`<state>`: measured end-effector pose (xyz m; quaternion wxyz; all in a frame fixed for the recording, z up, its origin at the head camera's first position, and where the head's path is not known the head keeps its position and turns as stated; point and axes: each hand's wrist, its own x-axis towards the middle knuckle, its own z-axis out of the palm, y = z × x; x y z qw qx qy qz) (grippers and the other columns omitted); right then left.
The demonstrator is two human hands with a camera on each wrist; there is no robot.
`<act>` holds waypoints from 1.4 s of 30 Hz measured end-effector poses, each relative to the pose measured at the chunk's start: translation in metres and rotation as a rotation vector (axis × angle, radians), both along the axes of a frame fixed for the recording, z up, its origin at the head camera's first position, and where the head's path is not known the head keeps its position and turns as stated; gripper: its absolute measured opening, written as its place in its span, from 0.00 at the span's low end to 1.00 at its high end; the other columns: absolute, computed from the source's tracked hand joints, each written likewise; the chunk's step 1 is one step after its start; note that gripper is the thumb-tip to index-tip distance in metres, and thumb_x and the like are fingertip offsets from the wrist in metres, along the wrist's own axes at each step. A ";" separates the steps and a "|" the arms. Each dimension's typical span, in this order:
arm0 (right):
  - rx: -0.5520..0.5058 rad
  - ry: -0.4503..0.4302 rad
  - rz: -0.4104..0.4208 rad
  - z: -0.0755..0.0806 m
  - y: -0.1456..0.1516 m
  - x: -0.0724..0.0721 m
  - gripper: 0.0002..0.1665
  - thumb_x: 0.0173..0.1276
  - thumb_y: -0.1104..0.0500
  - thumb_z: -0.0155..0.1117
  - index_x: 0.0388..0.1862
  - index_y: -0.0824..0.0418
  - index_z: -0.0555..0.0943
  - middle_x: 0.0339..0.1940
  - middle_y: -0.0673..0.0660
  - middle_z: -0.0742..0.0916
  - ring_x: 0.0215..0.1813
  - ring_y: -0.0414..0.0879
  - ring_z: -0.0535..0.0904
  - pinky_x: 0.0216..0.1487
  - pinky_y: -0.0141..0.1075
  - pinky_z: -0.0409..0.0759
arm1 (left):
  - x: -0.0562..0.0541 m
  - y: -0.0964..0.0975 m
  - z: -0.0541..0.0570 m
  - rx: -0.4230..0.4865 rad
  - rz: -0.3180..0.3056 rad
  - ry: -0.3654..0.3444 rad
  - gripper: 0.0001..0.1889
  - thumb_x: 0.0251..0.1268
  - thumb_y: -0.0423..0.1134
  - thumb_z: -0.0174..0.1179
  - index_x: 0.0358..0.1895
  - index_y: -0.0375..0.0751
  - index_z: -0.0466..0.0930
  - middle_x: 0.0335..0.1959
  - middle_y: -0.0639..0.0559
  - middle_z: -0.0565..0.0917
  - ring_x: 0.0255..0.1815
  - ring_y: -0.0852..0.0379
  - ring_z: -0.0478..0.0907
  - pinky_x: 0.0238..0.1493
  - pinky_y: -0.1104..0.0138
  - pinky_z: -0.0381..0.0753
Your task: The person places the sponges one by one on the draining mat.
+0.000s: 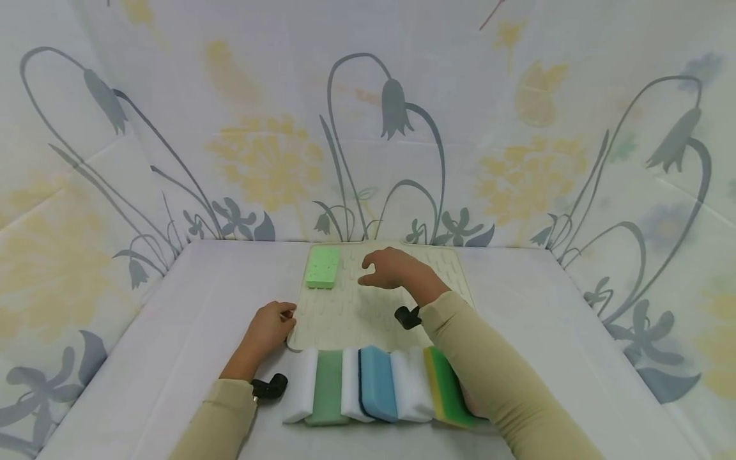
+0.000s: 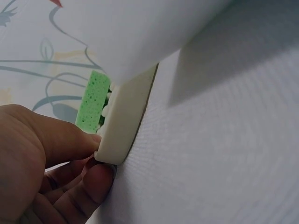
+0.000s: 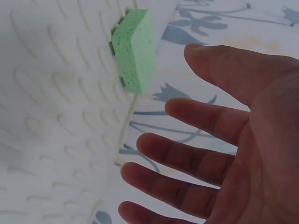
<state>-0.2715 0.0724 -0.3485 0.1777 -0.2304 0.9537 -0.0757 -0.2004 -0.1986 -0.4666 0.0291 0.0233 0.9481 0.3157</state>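
Observation:
A cream ridged mat (image 1: pixel 345 319) lies on the table, with a light green sponge (image 1: pixel 323 266) on its far left corner. At the mat's near left edge my left hand (image 1: pixel 269 331) pinches the rim between thumb and fingers, as the thumb (image 2: pixel 74 142) shows in the left wrist view. My right hand (image 1: pixel 393 268) hovers over the mat to the right of the sponge, holding nothing. Its fingers (image 3: pixel 187 154) are spread and relaxed in the right wrist view, apart from the green sponge (image 3: pixel 135 51).
Along the mat's near edge stands a row of sponges: white ones (image 1: pixel 301 386), a dull green one (image 1: pixel 329 390), a blue one (image 1: pixel 377 383) and a yellow-and-green one (image 1: pixel 451 386). The right forearm (image 1: pixel 494 364) passes over the row's right end. A flower-printed cloth (image 1: pixel 356 191) hangs behind.

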 end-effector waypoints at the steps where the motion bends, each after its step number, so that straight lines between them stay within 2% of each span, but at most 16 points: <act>1: 0.002 -0.001 -0.001 0.001 0.002 0.002 0.31 0.71 0.41 0.55 0.68 0.53 0.72 0.70 0.55 0.75 0.68 0.54 0.72 0.64 0.49 0.72 | 0.000 0.000 0.000 0.000 0.000 -0.001 0.20 0.64 0.33 0.57 0.58 0.30 0.78 0.42 0.42 0.82 0.44 0.49 0.80 0.41 0.59 0.80; 8: 0.005 -0.005 -0.019 0.003 0.018 0.013 0.31 0.71 0.40 0.55 0.68 0.52 0.73 0.66 0.55 0.78 0.63 0.52 0.76 0.61 0.48 0.75 | 0.001 0.001 0.001 0.004 0.000 -0.010 0.20 0.64 0.33 0.56 0.58 0.29 0.77 0.43 0.42 0.82 0.45 0.48 0.80 0.41 0.58 0.80; 19: 0.005 0.001 -0.014 0.012 0.041 0.032 0.30 0.71 0.41 0.56 0.67 0.52 0.73 0.62 0.57 0.81 0.61 0.52 0.78 0.59 0.48 0.76 | 0.001 0.001 0.000 0.002 -0.003 0.003 0.20 0.64 0.32 0.56 0.58 0.29 0.77 0.43 0.41 0.83 0.46 0.47 0.81 0.45 0.57 0.80; 25: 0.002 0.018 -0.006 0.016 0.055 0.042 0.29 0.71 0.41 0.56 0.65 0.52 0.74 0.59 0.58 0.83 0.59 0.52 0.80 0.58 0.48 0.77 | 0.001 0.002 0.000 -0.003 -0.005 -0.003 0.20 0.64 0.32 0.56 0.58 0.28 0.77 0.43 0.41 0.82 0.45 0.48 0.81 0.42 0.58 0.80; 42: -0.046 0.018 -0.044 0.018 0.101 0.066 0.28 0.69 0.41 0.58 0.64 0.51 0.75 0.58 0.59 0.83 0.58 0.53 0.80 0.54 0.48 0.78 | 0.003 0.003 0.002 -0.003 0.001 0.012 0.20 0.63 0.32 0.57 0.57 0.28 0.77 0.42 0.41 0.82 0.45 0.47 0.81 0.44 0.56 0.80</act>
